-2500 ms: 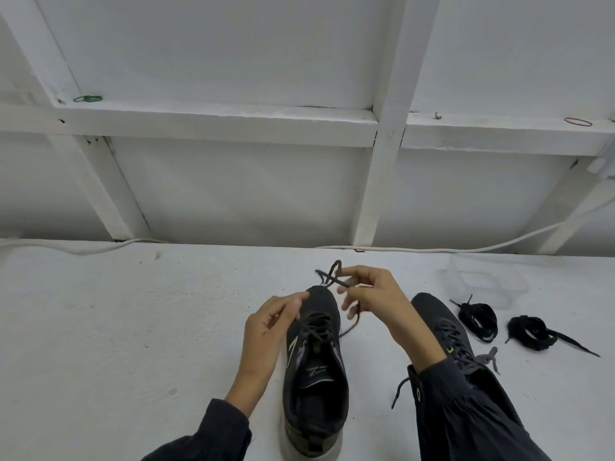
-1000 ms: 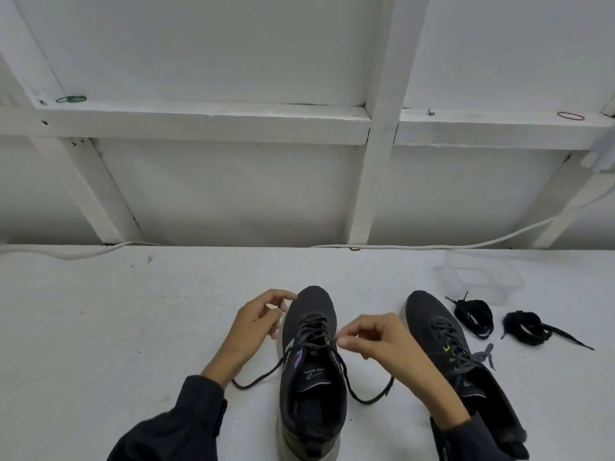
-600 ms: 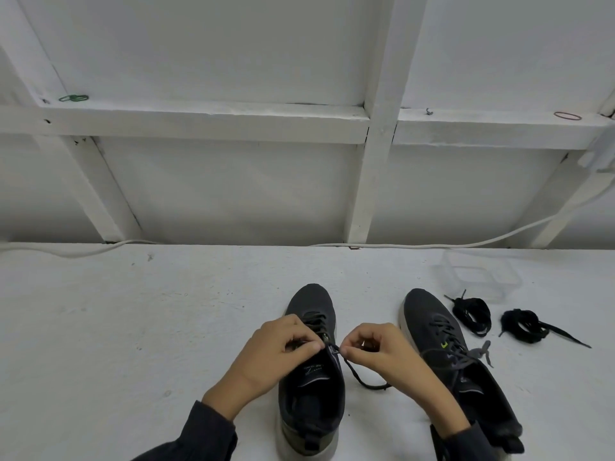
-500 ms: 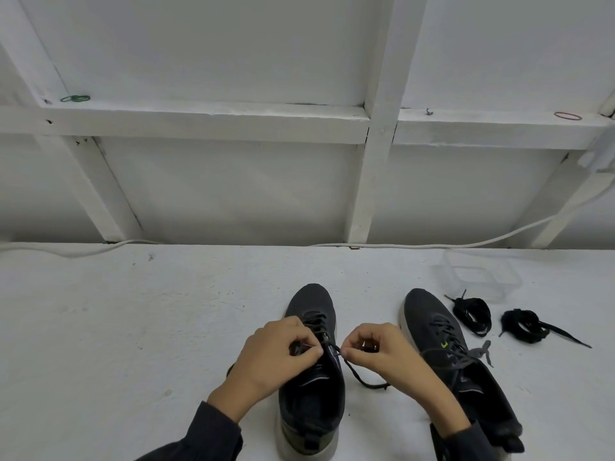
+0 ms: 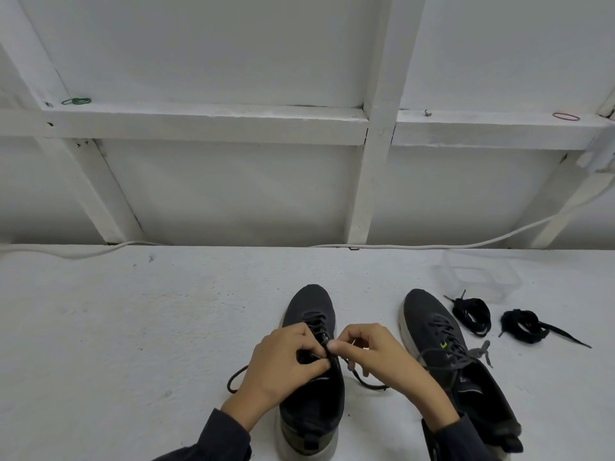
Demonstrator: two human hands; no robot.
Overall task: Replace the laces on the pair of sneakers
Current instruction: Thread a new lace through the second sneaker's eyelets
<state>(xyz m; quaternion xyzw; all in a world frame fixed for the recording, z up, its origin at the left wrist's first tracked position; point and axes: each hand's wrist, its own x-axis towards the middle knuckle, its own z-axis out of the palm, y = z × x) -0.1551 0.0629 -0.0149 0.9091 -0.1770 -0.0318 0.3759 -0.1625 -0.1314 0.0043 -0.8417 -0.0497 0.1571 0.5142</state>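
Note:
Two dark sneakers stand toe-away on the white table. Over the tongue of the left sneaker point(image 5: 309, 304) both hands meet. My left hand point(image 5: 283, 361) pinches the dark lace point(image 5: 234, 380) at the upper eyelets, and a loop of it trails off to the left. My right hand point(image 5: 372, 351) pinches the other strand, which loops onto the table on the right. The right sneaker point(image 5: 429, 314) stands beside it, laced and tied with a grey bow. Two coiled black laces point(image 5: 472, 314) point(image 5: 522, 326) lie to the right of it.
A clear plastic container point(image 5: 479, 277) sits behind the coiled laces. A white cable point(image 5: 432, 246) runs along the back edge of the table, below a white framed wall. Bare white table surface stretches to the left of the sneakers.
Both hands came down from the toe and sides of the left sneaker and closed together over its upper eyelets. The lace ends now trail on both sides of that sneaker.

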